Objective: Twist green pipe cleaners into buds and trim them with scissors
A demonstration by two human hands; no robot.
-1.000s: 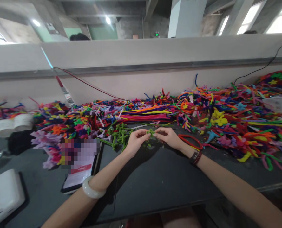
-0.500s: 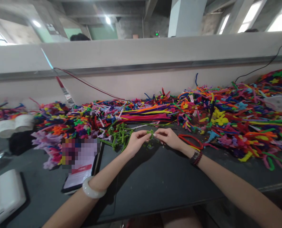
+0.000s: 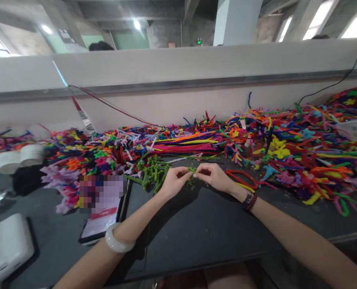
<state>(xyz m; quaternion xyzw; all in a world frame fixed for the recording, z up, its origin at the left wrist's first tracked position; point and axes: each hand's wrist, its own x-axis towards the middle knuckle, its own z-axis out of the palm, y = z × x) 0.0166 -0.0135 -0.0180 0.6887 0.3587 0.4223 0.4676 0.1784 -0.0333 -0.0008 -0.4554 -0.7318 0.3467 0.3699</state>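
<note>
The left hand (image 3: 174, 182) and right hand (image 3: 213, 176) pinched a small green pipe-cleaner piece (image 3: 192, 172) between their fingertips, the grips close together above the bench (image 3: 196, 224). Green pipe-cleaner shapes (image 3: 151, 172) lay just left of the grips, a red pipe-cleaner loop (image 3: 241, 178) just right.

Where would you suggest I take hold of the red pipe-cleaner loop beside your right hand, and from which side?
Pinch the red pipe-cleaner loop at its far arc from above: it lies flat on the dark bench, and that arc is clear of the right hand.
</note>
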